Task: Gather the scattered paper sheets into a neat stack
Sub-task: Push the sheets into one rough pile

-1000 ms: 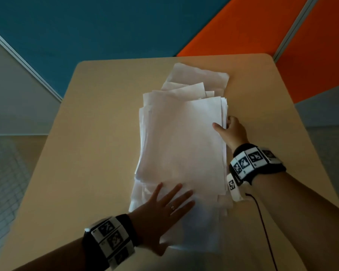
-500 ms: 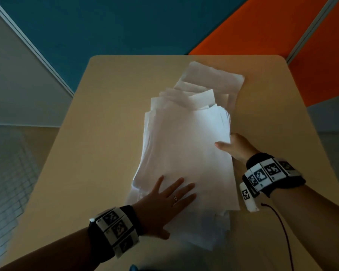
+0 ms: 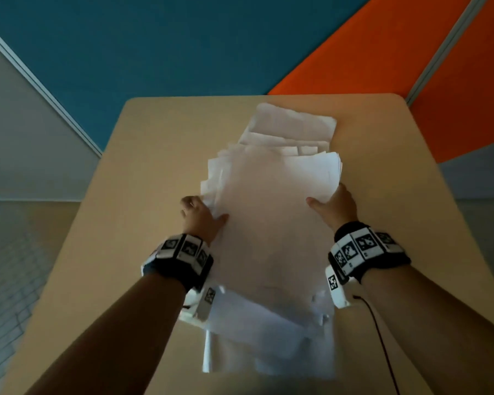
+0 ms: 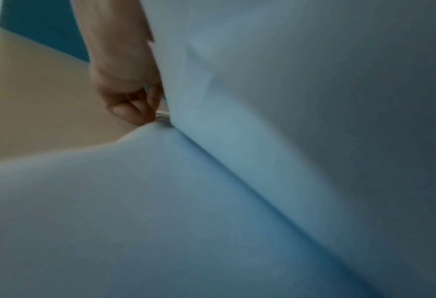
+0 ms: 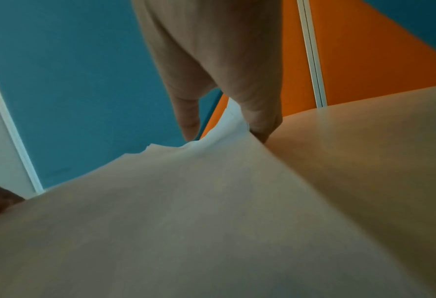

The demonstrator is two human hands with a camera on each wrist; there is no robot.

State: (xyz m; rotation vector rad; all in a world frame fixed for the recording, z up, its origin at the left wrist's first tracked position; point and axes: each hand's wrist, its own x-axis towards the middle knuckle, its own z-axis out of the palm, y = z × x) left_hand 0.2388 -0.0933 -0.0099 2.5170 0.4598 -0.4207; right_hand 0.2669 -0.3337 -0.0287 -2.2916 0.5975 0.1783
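Grip, left hand (image 3: 200,216): thumb on top of the paper sheets (image 3: 274,223), fingers curled under their left edge, pinching the upper bundle; the left wrist view shows the fingertips (image 4: 130,108) tucked at the edge where the upper sheets lift off the lower ones

Grip, right hand (image 3: 334,205): same hold mirrored on the right edge, thumb on top, fingers under; the right wrist view shows paper caught between thumb and finger. Both grips pinching, neither spread

Relation that matters: the pile lies between the two hands, long axis running near to far down the worktop (image 3: 154,155). Both hands sit at about the middle of its length, opposite each other, equally near, one on each long edge

Pile state: not yet square. Far sheets (image 3: 294,125) stick out past the bundle toward the far right corner; near sheets (image 3: 268,346) fan out below the wrists toward the near edge; left edge stepped

Judgement: squaring-up step, well along. Next move likely wants the sides pressed inward and the ends tapped. Risk: loose outer sheets sliding free
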